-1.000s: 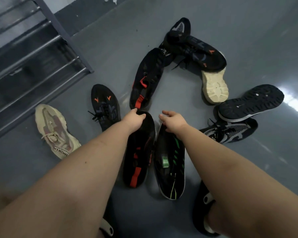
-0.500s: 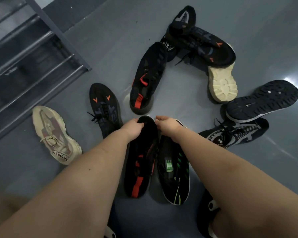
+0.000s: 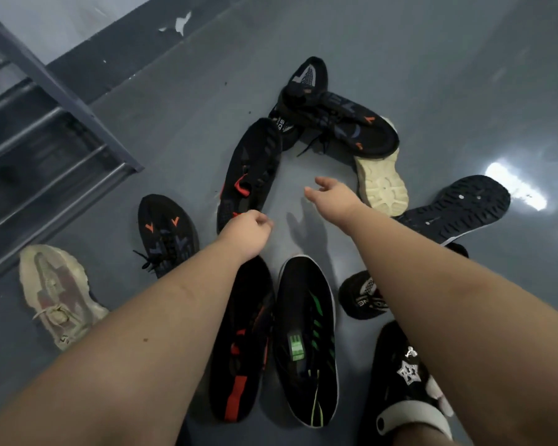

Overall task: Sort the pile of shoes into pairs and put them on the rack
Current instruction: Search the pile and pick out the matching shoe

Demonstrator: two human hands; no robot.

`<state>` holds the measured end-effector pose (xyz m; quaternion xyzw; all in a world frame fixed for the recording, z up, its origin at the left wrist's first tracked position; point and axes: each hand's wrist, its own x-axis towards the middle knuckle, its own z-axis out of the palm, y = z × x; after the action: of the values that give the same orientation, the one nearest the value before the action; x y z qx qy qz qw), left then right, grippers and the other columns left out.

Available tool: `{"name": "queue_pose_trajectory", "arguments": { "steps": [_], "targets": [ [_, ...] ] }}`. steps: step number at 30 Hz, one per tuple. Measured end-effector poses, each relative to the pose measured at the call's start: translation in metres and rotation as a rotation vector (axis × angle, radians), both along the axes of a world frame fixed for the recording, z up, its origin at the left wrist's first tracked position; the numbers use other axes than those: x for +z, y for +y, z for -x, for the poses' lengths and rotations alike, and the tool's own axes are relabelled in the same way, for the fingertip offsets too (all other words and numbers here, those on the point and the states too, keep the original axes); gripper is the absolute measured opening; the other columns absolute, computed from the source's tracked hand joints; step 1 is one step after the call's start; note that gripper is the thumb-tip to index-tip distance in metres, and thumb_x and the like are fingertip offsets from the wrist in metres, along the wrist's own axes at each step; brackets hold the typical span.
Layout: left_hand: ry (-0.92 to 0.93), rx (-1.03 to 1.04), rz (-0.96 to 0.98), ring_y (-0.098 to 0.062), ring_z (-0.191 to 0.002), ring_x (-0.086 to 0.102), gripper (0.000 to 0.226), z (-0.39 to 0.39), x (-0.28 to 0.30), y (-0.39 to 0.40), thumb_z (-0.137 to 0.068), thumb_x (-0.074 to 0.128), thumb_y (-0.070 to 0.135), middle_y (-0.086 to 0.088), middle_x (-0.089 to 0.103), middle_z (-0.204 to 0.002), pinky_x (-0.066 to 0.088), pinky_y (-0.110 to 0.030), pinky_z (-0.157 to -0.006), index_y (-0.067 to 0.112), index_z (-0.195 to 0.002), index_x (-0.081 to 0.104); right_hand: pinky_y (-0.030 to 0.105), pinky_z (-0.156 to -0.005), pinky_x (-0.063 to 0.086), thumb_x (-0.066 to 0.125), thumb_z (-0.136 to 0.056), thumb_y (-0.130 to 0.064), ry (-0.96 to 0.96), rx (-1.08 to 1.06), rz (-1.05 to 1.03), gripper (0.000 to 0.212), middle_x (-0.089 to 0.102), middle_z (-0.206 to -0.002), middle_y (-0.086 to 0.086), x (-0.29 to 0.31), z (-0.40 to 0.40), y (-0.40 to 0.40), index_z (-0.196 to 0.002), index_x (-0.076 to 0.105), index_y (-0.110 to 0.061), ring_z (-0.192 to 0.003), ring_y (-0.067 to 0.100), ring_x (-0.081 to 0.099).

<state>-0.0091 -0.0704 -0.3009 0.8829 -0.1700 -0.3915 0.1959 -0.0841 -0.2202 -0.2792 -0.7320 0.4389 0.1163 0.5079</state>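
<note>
We looked down at the grey floor (image 3: 181, 149) w/ shoes scattered in a rough ring. Our left hand (image 3: 247, 235) was curled into a loose fist at the heel end of the far red-trimmed black shoe (image 3: 250, 175); couldn't tell whether the fingers touched it or had hold of anything. Our right hand (image 3: 331, 194) hung above bare floor, fingers relaxed & spread, holding nothing, just left of the cream sole (image 3: 382, 185) of an upturned shoe.

Nearest us, two black slip-ons lay side by side, toes pointing away: the near red-trimmed black shoe (image 3: 242, 349) on the left, partly under our left forearm, & the green-trimmed black shoe (image 3: 306, 342) touching it on the right.

Left of those: a black lace-up w/ orange marks (image 3: 166, 233), and further left a beige sneaker (image 3: 57, 294), apart from the rest & near the rack (image 3: 55, 136), whose metal bars filled the upper-left corner; no shoe visible on it.

Far side: a second black shoe w/ orange marks (image 3: 351, 127) lay across a black mesh-toed shoe (image 3: 308, 77). Right: a black shoe sole-up (image 3: 458, 207), and a black-and-white patterned shoe (image 3: 363, 296) mostly hidden by our right forearm. Bottom right, our foot wore a black sandal w/ a star charm (image 3: 406, 378).
</note>
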Motion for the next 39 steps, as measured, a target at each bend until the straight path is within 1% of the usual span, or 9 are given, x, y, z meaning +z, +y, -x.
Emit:
{"name": "queue_pose_trajectory", "arguments": {
  "steps": [8,12,16,20,23,26,30,35,39],
  "targets": [
    [0.049,-0.071,0.202,-0.022,-0.132,0.043,0.048,-0.034,0.026,-0.094,-0.095,0.049,0.034,-0.007,0.046,-0.144,0.029,-0.027,-0.11,0.014,-0.138,0.044,0.026,-0.107,0.031,0.044,-0.097,-0.039,0.227,0.307,0.356,0.058,0.042,-0.148,0.008,0.058,-0.006,-0.091,-0.147,0.032,-0.012,-0.135,0.026,0.04],
    [0.03,-0.124,0.225,-0.022,-0.133,0.042,0.049,-0.04,0.02,-0.126,-0.095,0.049,0.036,-0.007,0.042,-0.146,0.031,-0.028,-0.107,0.016,-0.139,0.042,0.027,-0.103,0.036,0.049,-0.095,-0.039,0.282,0.355,0.325,0.055,0.046,-0.144,0.005,0.062,0.01,-0.12,-0.144,0.038,-0.016,-0.126,0.024,0.048],
    [-0.052,-0.201,0.193,-0.024,-0.138,0.033,0.056,-0.05,0.012,-0.139,-0.093,0.051,0.038,-0.006,0.027,-0.153,0.026,-0.033,-0.113,0.019,-0.144,0.035,0.031,-0.093,0.046,0.05,-0.093,-0.043,0.264,0.119,0.249,0.062,0.053,-0.132,0.007,0.029,0.021,-0.149,-0.147,0.032,-0.018,-0.103,0.024,0.057],
    [-0.157,-0.231,0.137,-0.025,-0.146,0.013,0.067,-0.076,0.011,-0.148,-0.093,0.052,0.037,-0.004,-0.001,-0.16,0.014,-0.034,-0.117,0.025,-0.15,0.018,0.041,-0.104,0.044,0.051,-0.094,-0.038,0.114,-0.233,0.121,0.067,0.042,-0.143,0.009,-0.005,0.01,-0.165,-0.15,0.021,-0.016,-0.121,0.028,0.051],
    [-0.163,-0.173,0.128,-0.021,-0.147,0.012,0.072,-0.102,0.01,-0.158,-0.094,0.051,0.036,-0.004,-0.008,-0.16,0.012,-0.033,-0.117,0.027,-0.151,0.008,0.041,-0.105,0.043,0.051,-0.094,-0.035,0.048,-0.374,0.043,0.069,0.035,-0.149,0.008,-0.024,0.001,-0.168,-0.15,0.018,-0.014,-0.128,0.029,0.045],
    [-0.107,-0.062,0.144,-0.022,-0.147,0.011,0.078,-0.122,0.005,-0.172,-0.093,0.053,0.038,-0.006,0.002,-0.161,0.011,-0.034,-0.118,0.025,-0.152,0.004,0.043,-0.108,0.04,0.051,-0.094,-0.034,0.015,-0.482,-0.008,0.071,0.029,-0.153,0.009,-0.036,-0.005,-0.173,-0.151,0.015,-0.012,-0.134,0.031,0.039],
    [0.014,0.016,0.196,-0.024,-0.134,0.04,0.071,-0.135,-0.002,-0.185,-0.09,0.055,0.043,-0.002,0.041,-0.147,0.031,-0.032,-0.111,0.021,-0.149,0.022,0.042,-0.109,0.039,0.055,-0.093,-0.031,-0.022,-0.614,-0.014,0.068,0.036,-0.149,0.012,-0.04,-0.008,-0.176,-0.149,0.024,-0.008,-0.132,0.032,0.042],
    [0.069,0.078,0.207,-0.025,-0.135,0.04,0.08,-0.136,-0.008,-0.184,-0.086,0.057,0.049,-0.002,0.037,-0.15,0.035,-0.041,-0.112,0.022,-0.151,0.019,0.041,-0.093,0.053,0.062,-0.09,-0.019,-0.104,-0.7,-0.03,0.04,0.062,-0.11,0.014,-0.038,-0.006,-0.166,-0.124,0.056,0.0,-0.099,0.027,0.062],
    [0.122,0.135,0.251,-0.02,-0.133,0.041,0.081,-0.139,-0.01,-0.182,-0.086,0.059,0.046,0.004,0.035,-0.15,0.036,-0.038,-0.11,0.021,-0.151,0.018,0.035,-0.067,0.057,0.053,-0.095,-0.008,-0.272,-0.844,-0.221,0.028,0.061,-0.105,0.014,-0.032,-0.009,-0.155,-0.123,0.053,-0.003,-0.087,0.026,0.063]
  ]
}}
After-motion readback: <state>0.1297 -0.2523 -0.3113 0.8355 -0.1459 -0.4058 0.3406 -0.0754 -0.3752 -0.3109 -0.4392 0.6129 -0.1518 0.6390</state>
